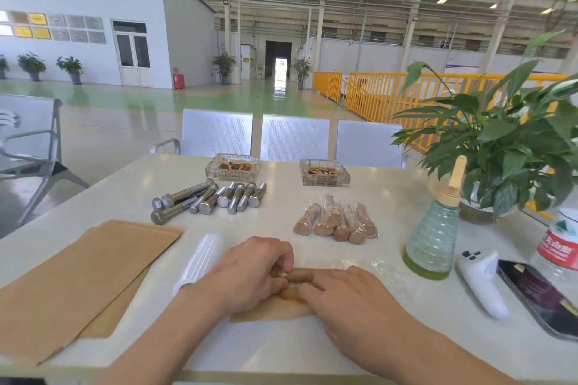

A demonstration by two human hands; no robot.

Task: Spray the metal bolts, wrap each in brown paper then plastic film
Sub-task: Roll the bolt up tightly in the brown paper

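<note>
Paper-rolled bolt (pixel 298 275) between both hands

Both forearms are bare to the frame's lower edge. The left hand (pixel 250 272) and right hand (pixel 347 300) wear nothing. No sleeve shows.
</note>
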